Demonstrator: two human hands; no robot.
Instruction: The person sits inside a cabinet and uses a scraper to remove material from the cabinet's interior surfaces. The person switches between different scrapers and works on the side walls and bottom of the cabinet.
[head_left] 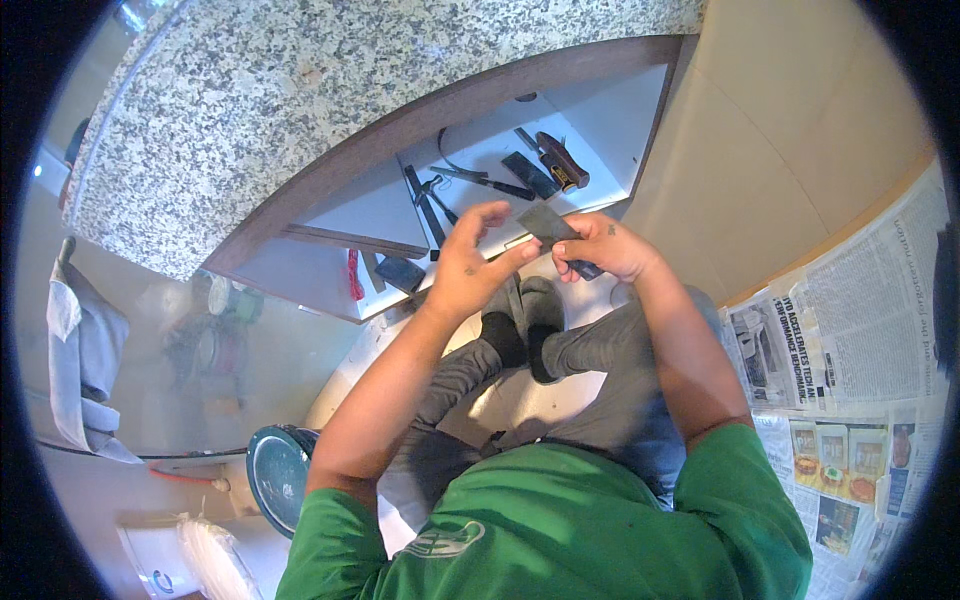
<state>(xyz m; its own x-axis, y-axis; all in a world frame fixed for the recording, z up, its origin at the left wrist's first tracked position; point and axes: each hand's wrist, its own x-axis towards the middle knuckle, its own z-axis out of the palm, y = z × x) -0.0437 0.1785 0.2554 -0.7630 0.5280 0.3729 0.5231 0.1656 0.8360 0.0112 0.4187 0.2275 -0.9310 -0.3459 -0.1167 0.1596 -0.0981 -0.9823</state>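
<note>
My right hand (615, 248) grips a flat, dark grey rectangular block (547, 225), tilted, with one end pointing up and left and the other showing below my fingers. My left hand (475, 265) is beside it with thumb and fingers apart, holding nothing and not touching the block. Beyond both hands is a white compartment (600, 115) under the countertop. Inside lie a similar dark block (530, 175), a dark-handled tool (562, 160), a hammer (432, 195) and a slim tool with a black handle (508, 188). Nearer the left are another dark block (400, 273) and a red-handled item (355, 275).
A curved speckled stone countertop (270, 110) overhangs the compartment. At left, a grey cloth (85, 350) hangs by a glass panel (210, 370). A dark teal bucket (280, 480) stands near my left elbow. Newspaper sheets (850, 290) cover the right side.
</note>
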